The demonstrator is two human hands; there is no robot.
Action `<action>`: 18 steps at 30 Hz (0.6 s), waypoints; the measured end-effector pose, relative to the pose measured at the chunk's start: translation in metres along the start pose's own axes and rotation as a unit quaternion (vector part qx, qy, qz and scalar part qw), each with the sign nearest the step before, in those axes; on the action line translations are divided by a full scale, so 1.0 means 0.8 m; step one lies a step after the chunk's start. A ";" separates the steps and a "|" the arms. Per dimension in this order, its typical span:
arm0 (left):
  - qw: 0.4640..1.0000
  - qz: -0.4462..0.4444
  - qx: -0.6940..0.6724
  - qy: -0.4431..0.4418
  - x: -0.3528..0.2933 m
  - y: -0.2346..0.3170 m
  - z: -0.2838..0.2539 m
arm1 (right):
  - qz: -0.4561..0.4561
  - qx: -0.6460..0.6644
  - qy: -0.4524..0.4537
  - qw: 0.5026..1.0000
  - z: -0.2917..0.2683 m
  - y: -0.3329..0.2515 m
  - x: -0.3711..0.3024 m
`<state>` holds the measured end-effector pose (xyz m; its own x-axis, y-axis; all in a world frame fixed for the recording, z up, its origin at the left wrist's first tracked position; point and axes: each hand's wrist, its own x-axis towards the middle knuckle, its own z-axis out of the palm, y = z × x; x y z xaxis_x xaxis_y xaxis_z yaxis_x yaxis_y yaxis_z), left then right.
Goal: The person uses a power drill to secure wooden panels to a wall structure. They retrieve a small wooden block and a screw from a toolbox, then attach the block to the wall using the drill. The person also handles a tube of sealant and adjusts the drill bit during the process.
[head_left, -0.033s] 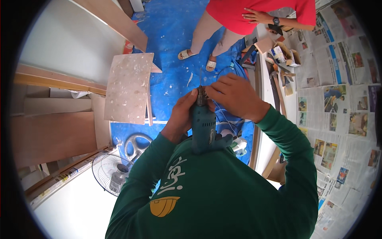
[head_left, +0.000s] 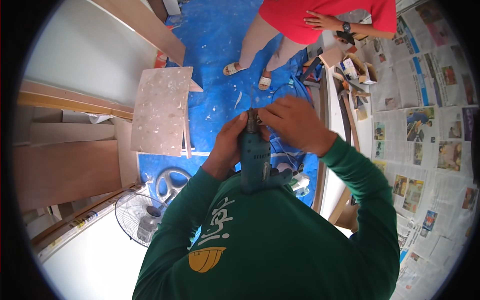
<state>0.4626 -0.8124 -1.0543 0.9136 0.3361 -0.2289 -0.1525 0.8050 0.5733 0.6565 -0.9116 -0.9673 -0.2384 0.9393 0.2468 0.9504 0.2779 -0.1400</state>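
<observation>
A teal corded power drill [head_left: 256, 162] stands upright against my green shirt, its chuck [head_left: 251, 122] at the top and a thin bit pointing away from me. My left hand [head_left: 227, 147] is closed round the drill's upper body and chuck from the left. At the chuck's right side, the fingers of my right hand [head_left: 295, 122] are pinched together. Whatever small thing they may hold there is hidden. The drill's handle sticks out to the right, below my right hand.
A person in a red shirt [head_left: 320, 17] stands ahead on the blue sheet [head_left: 210, 45]. At left are a paint-spotted board [head_left: 162, 110] and a fan [head_left: 145, 220]. Tools [head_left: 345, 95] and boxes [head_left: 357, 70] lie along the right, beside newspaper-covered surfacing [head_left: 415, 145].
My right hand has turned slightly at the chuck, with its wrist shifting a little left and down. The drill and my left hand have hardly moved.
</observation>
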 end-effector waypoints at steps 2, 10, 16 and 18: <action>1.000 0.013 -0.001 0.006 -0.005 0.000 0.002 | 0.045 0.041 0.020 0.998 0.011 -0.009 -0.005; 0.995 0.008 0.101 0.000 0.000 0.003 0.018 | 0.040 0.082 0.040 0.995 -0.013 -0.025 0.005; 0.993 0.049 0.045 0.093 -0.003 -0.016 0.018 | 0.031 0.001 0.095 0.995 0.061 -0.021 -0.017; 0.990 0.054 0.042 0.123 -0.008 -0.020 0.018 | 0.074 0.010 0.116 0.990 0.074 -0.029 -0.018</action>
<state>0.4648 -0.8349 -1.0507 0.7728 0.5347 -0.3418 -0.2022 0.7180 0.6660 0.6257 -0.9196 -1.0243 -0.0426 0.8992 0.4354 0.9666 0.1473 -0.2098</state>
